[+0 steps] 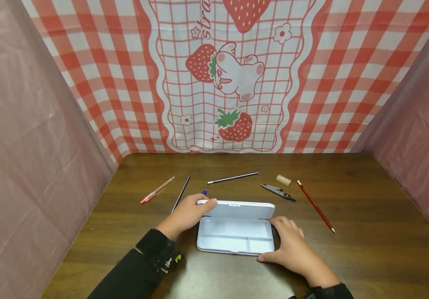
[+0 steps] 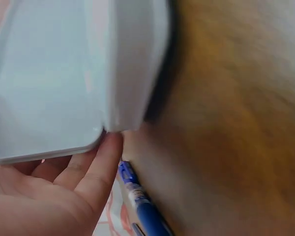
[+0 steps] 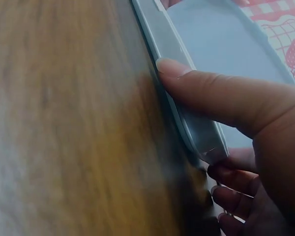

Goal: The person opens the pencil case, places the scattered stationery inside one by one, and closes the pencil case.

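A white pencil case (image 1: 223, 243) lies on the table with its lid (image 1: 242, 210) raised at the far side, showing bare compartments. My left hand (image 1: 188, 214) holds the lid's left end, thumb on the inner side and fingers behind, as the left wrist view also shows around the lid (image 2: 44, 88). At the case's right end, my right hand (image 1: 289, 245) grips the base, thumb at the near edge and fingers at the far corner. In the right wrist view, the thumb (image 3: 206, 88) presses on the case's front wall. A blue pen (image 2: 147, 211) lies just behind my left hand.
On the wooden table (image 1: 125, 253) lie a red pen (image 1: 157, 190), a dark pencil (image 1: 181, 193), another dark pencil (image 1: 233, 178), a compass (image 1: 278, 192), a beige eraser (image 1: 283, 180) and a red pencil (image 1: 316, 206). A checked cloth (image 1: 125, 74) hangs behind.
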A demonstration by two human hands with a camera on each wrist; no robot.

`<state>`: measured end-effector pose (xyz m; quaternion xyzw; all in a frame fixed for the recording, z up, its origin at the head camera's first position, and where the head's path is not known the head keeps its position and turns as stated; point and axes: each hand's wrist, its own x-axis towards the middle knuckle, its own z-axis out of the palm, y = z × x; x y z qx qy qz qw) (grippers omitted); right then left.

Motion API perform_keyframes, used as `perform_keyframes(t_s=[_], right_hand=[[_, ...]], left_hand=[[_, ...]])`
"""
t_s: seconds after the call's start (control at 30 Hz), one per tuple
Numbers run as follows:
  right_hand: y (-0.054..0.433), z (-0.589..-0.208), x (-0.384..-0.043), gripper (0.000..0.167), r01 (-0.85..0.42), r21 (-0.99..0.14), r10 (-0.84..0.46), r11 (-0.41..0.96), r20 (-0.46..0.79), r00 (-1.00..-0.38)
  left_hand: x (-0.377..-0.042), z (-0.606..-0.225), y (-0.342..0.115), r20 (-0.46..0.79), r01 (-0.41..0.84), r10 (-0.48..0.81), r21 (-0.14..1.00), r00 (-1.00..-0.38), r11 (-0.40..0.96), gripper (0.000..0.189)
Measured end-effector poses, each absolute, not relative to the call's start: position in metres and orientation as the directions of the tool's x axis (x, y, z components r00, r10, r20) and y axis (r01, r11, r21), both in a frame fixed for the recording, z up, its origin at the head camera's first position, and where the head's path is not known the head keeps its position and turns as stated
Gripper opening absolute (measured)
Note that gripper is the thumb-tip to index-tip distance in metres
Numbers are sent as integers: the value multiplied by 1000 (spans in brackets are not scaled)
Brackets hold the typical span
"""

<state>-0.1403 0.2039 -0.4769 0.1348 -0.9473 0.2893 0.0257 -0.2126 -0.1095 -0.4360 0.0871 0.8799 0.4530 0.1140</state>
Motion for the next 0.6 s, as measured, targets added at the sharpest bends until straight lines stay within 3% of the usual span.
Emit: perform_keyframes(t_s=[0.2, 0.33, 0.5, 0.6], right_hand=[[206, -475, -139, 102, -264, -545, -257, 796, 91, -962], [207, -474, -139, 102, -271, -552, -272, 789, 82, -959], [207, -474, -139, 103, -260, -564, -282, 784, 51, -958], [207, -473, -138, 103, -266, -572, -290, 776, 51, -956]], left_hand=[[-219, -427, -109, -100, 6, 187, 867, -977, 498, 36], [-226, -424, -110, -61, 43, 179, 850, -982, 524, 30], [-239, -423, -109, -8, 105, 180, 783, -984, 613, 20], [-245, -421, -107, 39, 169, 195, 679, -980, 715, 15]])
